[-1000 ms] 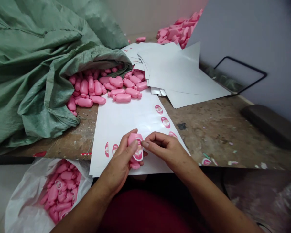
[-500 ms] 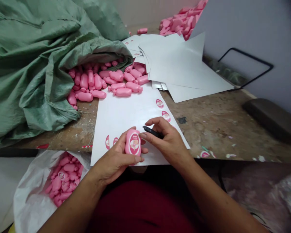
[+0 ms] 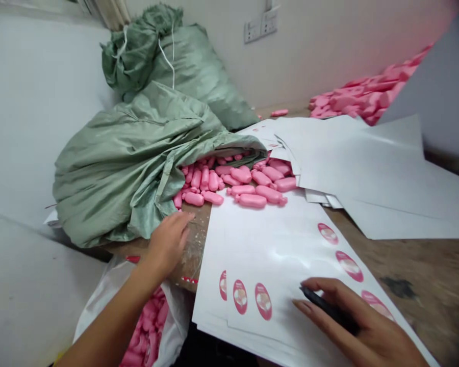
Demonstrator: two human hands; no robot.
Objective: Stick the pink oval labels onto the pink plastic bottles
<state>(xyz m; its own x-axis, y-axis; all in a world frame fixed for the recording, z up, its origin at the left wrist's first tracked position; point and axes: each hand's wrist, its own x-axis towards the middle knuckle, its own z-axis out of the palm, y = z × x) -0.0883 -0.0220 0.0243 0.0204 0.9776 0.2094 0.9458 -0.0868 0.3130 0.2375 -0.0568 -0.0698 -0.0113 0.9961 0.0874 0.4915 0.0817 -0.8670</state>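
My left hand (image 3: 171, 242) reaches over the table edge beside the sack, its fingers stretched forward and nothing seen in it. The loose pink bottles (image 3: 251, 200) lie just beyond, some spilling from the mouth of the green sack (image 3: 126, 168). Between the fingers of my right hand (image 3: 352, 318) is a black pen-like tool (image 3: 327, 308), above the white sticker sheet (image 3: 268, 244). Oval pink labels (image 3: 263, 301) remain along the sheet's lower left and right side.
Below the table edge, a white bag (image 3: 178, 316) holds pink bottles. White sheets (image 3: 329, 153) are stacked at the right. Another green sack (image 3: 202, 71) stands behind, and a pink heap (image 3: 363, 97) lies at the back right.
The labelled pink bottle has left my left hand, which has moved left toward the sack. My right hand still holds the black tool. The view has shifted left and up.
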